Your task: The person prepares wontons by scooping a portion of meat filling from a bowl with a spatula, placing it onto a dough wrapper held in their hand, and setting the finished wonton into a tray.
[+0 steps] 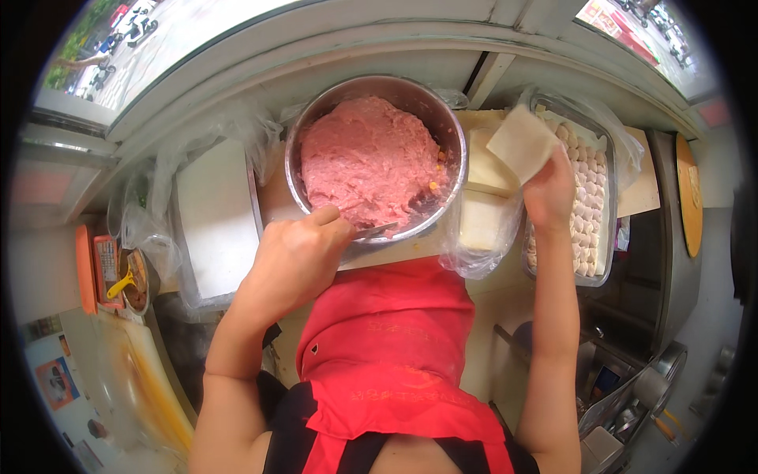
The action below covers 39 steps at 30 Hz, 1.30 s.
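Note:
A steel bowl (459,178) holds a large mound of raw minced meat (367,154). My left hand (311,249) grips a thin metal spatula or knife (376,230), whose blade reaches over the bowl's near rim and touches the meat's edge. In my right hand (551,186) is a square dough wrapper (522,145), raised and tilted above the wrapper stacks. Below it, stacks of square wrappers (482,219) lie in a clear plastic bag (465,260). Beside my right wrist, a tray (610,237) carries several rows of filled dumplings (585,219), partly hidden by the hand and forearm.
At the left lies a metal tray (256,189) with a white sheet (216,219), plastic film (237,130) around it. Further left are an orange-red scale (106,260) and a small bowl (139,296) with a yellow-handled utensil (121,286). A round wooden board (687,207) leans at the far right.

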### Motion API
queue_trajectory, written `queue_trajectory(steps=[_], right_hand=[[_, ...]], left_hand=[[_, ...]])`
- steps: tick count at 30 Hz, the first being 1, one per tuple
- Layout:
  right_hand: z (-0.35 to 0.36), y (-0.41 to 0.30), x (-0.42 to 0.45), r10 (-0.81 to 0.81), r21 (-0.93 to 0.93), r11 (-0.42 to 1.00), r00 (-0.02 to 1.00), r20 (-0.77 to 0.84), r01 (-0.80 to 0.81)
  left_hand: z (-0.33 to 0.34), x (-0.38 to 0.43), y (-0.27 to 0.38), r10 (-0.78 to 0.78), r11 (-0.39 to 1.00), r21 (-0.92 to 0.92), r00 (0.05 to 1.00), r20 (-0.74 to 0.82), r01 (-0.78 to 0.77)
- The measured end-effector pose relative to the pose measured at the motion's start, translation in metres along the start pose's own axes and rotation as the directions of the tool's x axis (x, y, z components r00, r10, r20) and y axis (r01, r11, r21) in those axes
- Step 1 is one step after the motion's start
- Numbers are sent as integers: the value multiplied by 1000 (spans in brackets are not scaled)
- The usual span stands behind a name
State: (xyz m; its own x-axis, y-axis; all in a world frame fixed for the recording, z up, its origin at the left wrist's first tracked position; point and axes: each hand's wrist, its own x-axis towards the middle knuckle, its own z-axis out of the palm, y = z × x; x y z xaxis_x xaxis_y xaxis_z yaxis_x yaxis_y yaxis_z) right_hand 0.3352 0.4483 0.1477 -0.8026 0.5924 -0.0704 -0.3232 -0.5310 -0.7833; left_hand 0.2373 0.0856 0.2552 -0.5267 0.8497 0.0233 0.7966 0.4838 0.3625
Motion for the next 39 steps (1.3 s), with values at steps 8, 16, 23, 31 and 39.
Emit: queue_trajectory(steps=[8, 16, 23, 31, 39], right_hand=[[14, 18, -75, 135, 771, 587, 969, 206, -246], [55, 34, -144, 319, 665, 722, 945, -77, -189], [89, 60, -183, 637, 468, 719, 757, -146, -515], [122, 63, -181, 652, 465, 675, 758, -14, -572], [106, 74, -183, 600, 523, 680, 800, 6, -514]], left_hand=[[20, 15, -8, -16, 993, -116, 1000, -22, 13], [7, 10, -34, -35, 934, -357, 999, -25, 24], [19, 6, -33, -37, 959, -281, 999, -3, 34], [38, -12, -43, -38, 863, -505, 996, -76, -5], [59, -54, -14, 404, 912, 12, 892, -201, -410]])
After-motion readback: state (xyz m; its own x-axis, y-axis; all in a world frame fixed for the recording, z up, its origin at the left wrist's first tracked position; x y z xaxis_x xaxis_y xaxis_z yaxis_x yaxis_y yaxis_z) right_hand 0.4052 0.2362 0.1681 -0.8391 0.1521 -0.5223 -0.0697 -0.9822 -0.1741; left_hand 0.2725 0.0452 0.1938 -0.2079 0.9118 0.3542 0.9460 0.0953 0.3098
